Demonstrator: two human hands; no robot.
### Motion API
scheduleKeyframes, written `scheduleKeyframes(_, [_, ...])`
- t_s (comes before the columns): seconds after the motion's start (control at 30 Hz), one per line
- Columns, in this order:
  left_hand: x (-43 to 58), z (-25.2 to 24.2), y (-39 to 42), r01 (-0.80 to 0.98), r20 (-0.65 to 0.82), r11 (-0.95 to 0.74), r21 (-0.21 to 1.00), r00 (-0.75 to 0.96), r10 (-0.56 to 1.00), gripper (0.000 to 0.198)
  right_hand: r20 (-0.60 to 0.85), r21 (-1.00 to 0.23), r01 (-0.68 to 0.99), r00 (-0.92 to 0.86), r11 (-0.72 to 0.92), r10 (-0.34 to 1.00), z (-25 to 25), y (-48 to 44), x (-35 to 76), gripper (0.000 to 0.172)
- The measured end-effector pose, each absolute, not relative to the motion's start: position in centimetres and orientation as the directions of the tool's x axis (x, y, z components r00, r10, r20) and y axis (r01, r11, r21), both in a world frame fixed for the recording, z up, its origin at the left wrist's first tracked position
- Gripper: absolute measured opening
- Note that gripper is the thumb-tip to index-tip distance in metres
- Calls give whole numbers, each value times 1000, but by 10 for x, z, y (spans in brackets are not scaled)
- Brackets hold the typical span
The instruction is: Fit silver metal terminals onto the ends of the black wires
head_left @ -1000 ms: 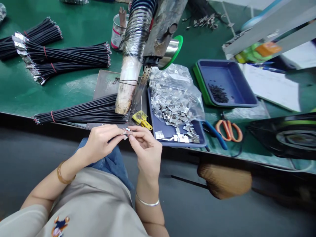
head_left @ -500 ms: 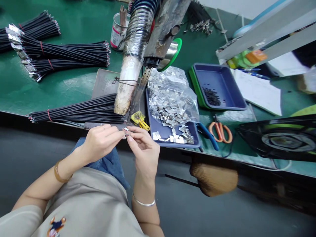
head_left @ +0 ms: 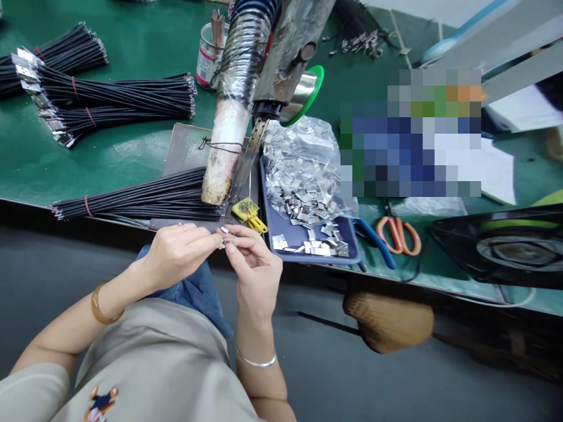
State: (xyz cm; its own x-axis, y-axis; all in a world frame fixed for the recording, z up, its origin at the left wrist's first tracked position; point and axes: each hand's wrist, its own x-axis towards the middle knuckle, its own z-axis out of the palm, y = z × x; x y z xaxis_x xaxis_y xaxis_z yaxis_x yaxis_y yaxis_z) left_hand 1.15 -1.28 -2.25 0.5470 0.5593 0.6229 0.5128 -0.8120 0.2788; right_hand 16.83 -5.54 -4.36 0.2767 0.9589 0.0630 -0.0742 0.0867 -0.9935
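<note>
My left hand [head_left: 180,252] and my right hand [head_left: 253,264] meet just below the bench edge, both pinched on a small metal terminal clip [head_left: 225,231] between the fingertips. Whether a thin wire runs into my left hand is unclear. A bundle of black wires [head_left: 145,196] with a red band lies on the bench just above my left hand. To the right of my right hand a blue tray [head_left: 281,228] holds loose metal clips [head_left: 321,246] and a clear bag of clips [head_left: 303,170].
More black wire bundles [head_left: 109,97] lie at the far left on the green bench. A taped machine arm [head_left: 233,117] hangs over the metal plate. Orange-handled scissors [head_left: 398,234], blue-handled pliers [head_left: 373,240], a tin [head_left: 209,55] and a black fan housing [head_left: 501,246] lie around.
The hands stay together on the clip, fingers shifting slightly. The view has swung a little; nothing on the bench has moved.
</note>
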Motion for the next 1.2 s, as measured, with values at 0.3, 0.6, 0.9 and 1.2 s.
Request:
scheduleKeyframes(0.3, [11, -23, -14, 477, 594, -789, 389, 524, 610, 21, 79, -995, -45, 267, 95, 960, -42, -56, 169, 5])
scheduleKeyframes(0.6, [11, -22, -13, 455, 593, -783, 424, 514, 620, 17, 84, -995, -28, 271, 95, 959, -41, -57, 168, 5])
scheduleKeyframes(0.9, [11, -27, -17, 460, 549, -732, 502, 485, 681, 20, 93, -995, 6, 278, 95, 956, -42, -58, 165, 7])
scheduleKeyframes(1.2, [14, -6, -14, 188, -41, -47, 981, 438, 898, 16, 570, -794, 474, 361, 382, 738, -48, -66, 166, 21])
